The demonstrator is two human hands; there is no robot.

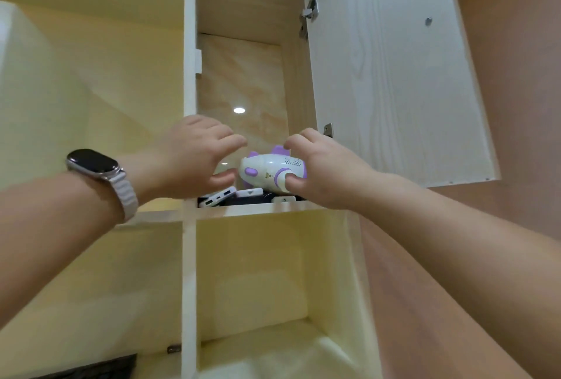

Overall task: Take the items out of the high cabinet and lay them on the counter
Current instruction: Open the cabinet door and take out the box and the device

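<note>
Right hand (321,166) gripped the white gadget (270,170) at the shelf (258,210) edge; left hand (194,157) hovered, fingers released; probable power banks (217,196) lay untaken.

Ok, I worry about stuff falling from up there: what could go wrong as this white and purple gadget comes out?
The right hand grips the white and purple gadget only at one end, the left hand open beside it, so it could slip. It seems to lie on power banks at the shelf edge; dragging it might pull them off.
</note>
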